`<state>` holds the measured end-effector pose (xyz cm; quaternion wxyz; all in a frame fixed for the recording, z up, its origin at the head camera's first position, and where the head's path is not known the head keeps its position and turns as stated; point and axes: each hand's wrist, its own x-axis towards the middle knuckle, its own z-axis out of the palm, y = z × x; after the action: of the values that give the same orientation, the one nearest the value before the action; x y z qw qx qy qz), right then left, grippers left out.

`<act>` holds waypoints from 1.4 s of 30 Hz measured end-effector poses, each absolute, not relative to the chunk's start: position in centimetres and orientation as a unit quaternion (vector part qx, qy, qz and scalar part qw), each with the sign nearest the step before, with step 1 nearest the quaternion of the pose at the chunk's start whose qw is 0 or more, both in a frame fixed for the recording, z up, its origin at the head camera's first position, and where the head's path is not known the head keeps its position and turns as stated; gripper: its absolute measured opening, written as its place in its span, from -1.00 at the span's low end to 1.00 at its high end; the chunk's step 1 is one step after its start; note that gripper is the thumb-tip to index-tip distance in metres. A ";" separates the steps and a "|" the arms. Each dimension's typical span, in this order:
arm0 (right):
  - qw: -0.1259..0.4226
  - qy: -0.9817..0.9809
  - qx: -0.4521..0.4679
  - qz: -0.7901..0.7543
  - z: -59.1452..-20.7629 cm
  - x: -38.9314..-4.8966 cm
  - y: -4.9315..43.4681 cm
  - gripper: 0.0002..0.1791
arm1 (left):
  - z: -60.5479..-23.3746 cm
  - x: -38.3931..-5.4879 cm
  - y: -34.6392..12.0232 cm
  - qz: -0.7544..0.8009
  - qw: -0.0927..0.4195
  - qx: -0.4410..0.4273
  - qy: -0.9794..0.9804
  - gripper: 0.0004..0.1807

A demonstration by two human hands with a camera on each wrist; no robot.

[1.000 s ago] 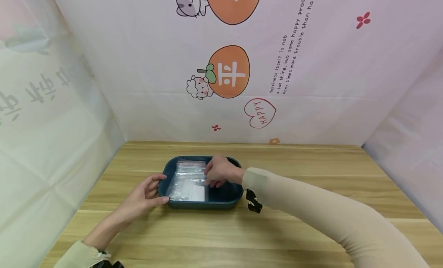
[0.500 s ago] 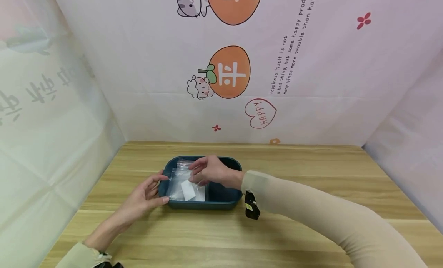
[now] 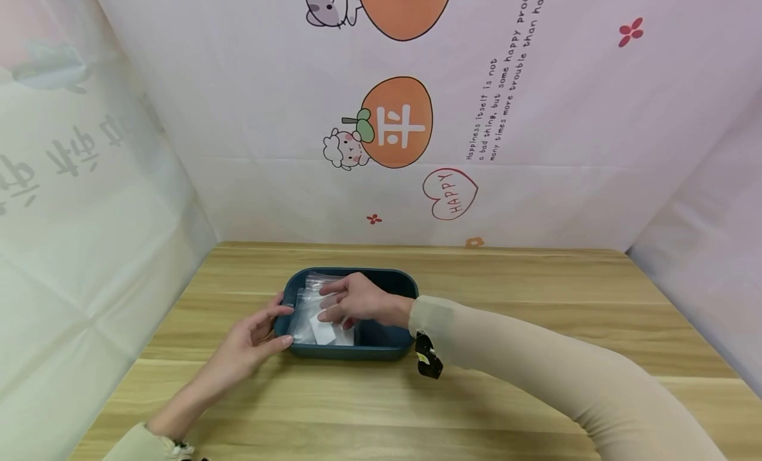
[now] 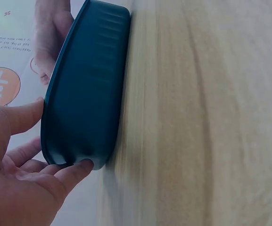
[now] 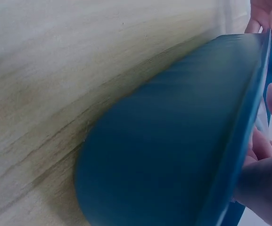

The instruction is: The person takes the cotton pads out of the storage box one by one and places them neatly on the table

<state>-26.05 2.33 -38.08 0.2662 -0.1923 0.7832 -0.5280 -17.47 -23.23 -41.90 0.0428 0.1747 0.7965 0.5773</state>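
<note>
A dark teal plastic tub [image 3: 381, 353] sits on the table with clear zip-lock bags [image 3: 302, 322] lying in its left half. On the topmost bag is a small white rectangle [image 3: 323, 332]. My left hand [image 3: 241, 342] holds the tub's left end, thumb at the front rim and fingertips [image 4: 85, 164] against the outer wall. Over the bags is my right hand [image 3: 356, 301], its fingers loosely spread and the thumb tip right at the white rectangle. Part of the bags is hidden beneath it. The right wrist view is mostly filled by the tub's wall [image 5: 173, 136].
The tub stands on a wood-grain table [image 3: 381, 401]. Behind it hangs a pale printed cloth [image 3: 536, 203], and similar cloth closes off the left and right sides. The tub's right half shows its bare floor below my right forearm.
My right hand has moved left over the bags, then slightly lower. A bag with the white rectangle has shifted left and forward and turned askew. My left hand stays on the tub.
</note>
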 end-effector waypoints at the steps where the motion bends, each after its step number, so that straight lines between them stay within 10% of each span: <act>1: 0.263 0.786 -0.192 -0.525 -38.1 -26.0 2.3 -0.38 | -41.9 -17.4 -23.2 0.575 0.042 0.173 0.799 -0.45; 22: 0.234 0.805 -0.230 -0.495 -35.8 -26.0 4.8 -0.32 | -42.0 -17.4 -23.3 0.586 0.027 0.172 0.791 -0.60; 42: 0.177 0.815 -0.233 -0.501 -31.0 -25.4 12.0 -0.27 | -41.8 -16.4 -23.2 0.507 0.007 0.174 0.844 -0.21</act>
<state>-25.40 12.04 -31.02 0.1767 -0.2333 0.8146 -0.5008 -16.42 -23.21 -41.84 0.0065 0.1744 0.8443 0.5066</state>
